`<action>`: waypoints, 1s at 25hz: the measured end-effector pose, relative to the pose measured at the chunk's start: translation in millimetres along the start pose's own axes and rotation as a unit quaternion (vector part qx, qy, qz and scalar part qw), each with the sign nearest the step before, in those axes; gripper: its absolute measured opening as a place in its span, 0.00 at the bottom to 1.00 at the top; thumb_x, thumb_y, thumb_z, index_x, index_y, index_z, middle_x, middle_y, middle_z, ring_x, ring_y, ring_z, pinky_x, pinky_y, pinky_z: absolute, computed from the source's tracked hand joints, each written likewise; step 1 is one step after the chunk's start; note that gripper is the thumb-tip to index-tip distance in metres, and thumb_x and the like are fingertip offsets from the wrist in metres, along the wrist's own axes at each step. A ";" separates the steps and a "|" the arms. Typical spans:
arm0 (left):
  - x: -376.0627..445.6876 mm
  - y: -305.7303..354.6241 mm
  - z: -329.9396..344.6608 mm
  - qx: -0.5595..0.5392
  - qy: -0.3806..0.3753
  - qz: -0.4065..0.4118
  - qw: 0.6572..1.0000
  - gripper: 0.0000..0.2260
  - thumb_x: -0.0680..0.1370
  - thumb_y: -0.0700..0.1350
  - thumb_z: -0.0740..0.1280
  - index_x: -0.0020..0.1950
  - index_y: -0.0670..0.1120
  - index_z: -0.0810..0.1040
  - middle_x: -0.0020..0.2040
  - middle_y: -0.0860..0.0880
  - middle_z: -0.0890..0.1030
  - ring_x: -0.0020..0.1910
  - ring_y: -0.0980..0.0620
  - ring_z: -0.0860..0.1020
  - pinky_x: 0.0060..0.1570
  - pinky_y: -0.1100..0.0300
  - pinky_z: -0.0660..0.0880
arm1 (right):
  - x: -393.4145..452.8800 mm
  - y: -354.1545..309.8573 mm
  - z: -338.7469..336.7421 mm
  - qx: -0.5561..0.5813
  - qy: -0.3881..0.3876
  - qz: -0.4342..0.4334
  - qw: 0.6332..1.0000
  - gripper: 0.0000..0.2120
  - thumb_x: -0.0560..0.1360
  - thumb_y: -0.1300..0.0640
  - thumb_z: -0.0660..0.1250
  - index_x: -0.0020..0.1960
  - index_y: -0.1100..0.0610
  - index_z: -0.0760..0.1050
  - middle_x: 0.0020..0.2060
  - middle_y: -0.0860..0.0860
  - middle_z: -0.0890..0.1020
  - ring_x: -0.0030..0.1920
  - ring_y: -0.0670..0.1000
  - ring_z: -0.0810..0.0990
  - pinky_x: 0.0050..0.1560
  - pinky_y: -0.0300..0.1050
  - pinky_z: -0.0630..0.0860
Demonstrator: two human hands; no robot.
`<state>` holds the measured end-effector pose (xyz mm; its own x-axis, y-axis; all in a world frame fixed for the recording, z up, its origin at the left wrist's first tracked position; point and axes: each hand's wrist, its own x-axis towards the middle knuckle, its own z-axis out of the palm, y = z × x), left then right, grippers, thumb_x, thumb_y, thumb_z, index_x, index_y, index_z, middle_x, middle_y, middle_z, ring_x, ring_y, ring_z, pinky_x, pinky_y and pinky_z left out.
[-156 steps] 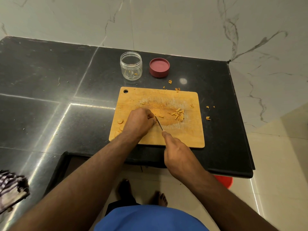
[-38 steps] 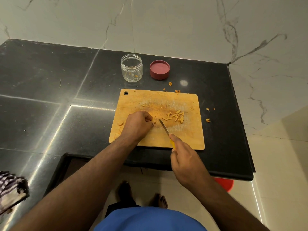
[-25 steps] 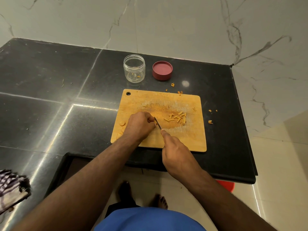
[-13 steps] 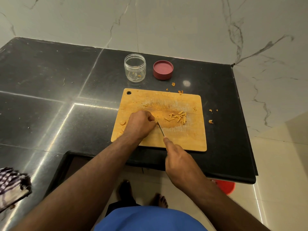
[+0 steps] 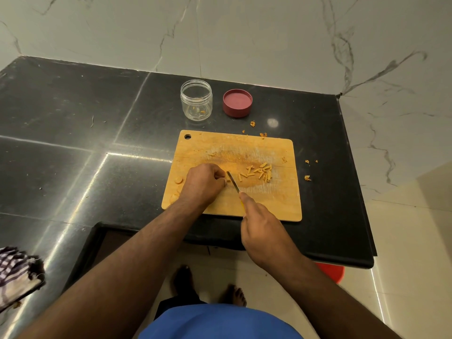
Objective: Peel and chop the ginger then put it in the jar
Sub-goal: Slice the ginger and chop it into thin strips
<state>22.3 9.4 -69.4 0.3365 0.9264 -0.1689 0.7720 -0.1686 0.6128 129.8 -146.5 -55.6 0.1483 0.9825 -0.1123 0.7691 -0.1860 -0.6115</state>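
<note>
A wooden chopping board lies on the black counter. My left hand rests on it, fingertips pinching a small ginger piece that is mostly hidden. My right hand grips a yellow-handled knife, whose blade touches the board right beside my left fingertips. A small pile of chopped ginger sticks lies right of the blade. Two round ginger slices sit near the board's left edge. The clear open jar stands behind the board with a few bits inside.
The red jar lid lies upturned right of the jar. Ginger peel scraps are scattered on the counter right of and behind the board. A striped cloth sits at the left edge. The counter ends close right of the board.
The knife has gone back and forth in short cuts beside my left fingertips, and more ginger sticks lie on the board than 6 seconds ago. My left hand has stayed in place.
</note>
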 end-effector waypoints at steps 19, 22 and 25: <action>0.6 2.1 -1.2 0.016 0.004 0.009 1.000 0.08 0.78 0.44 0.69 0.55 0.46 0.85 0.51 0.51 0.84 0.45 0.57 0.76 0.44 0.63 0.71 | -25.3 1.8 1.5 -0.021 -0.024 0.047 0.998 0.26 0.83 0.58 0.53 0.79 0.49 0.52 0.59 0.51 0.74 0.49 0.50 0.76 0.47 0.46 0.76; 0.2 0.7 -1.7 0.010 -0.005 0.007 1.000 0.10 0.79 0.45 0.69 0.59 0.46 0.84 0.55 0.50 0.84 0.47 0.58 0.75 0.47 0.63 0.71 | -21.1 9.7 -8.6 -0.058 0.028 0.024 0.998 0.26 0.81 0.59 0.51 0.79 0.53 0.55 0.57 0.54 0.74 0.48 0.52 0.76 0.46 0.45 0.75; -0.4 -0.5 -0.9 0.007 -0.003 0.010 1.000 0.11 0.79 0.45 0.69 0.60 0.46 0.83 0.56 0.49 0.84 0.47 0.58 0.75 0.48 0.64 0.71 | -15.0 8.5 -9.9 -0.016 0.030 0.006 0.999 0.25 0.82 0.60 0.55 0.79 0.53 0.57 0.55 0.50 0.75 0.45 0.48 0.75 0.45 0.44 0.76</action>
<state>21.3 9.4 -69.0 0.3551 0.9207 -0.1616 0.7726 -0.1918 0.6052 140.2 -162.8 -51.3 0.1941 0.9783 -0.0721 0.7862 -0.1991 -0.5850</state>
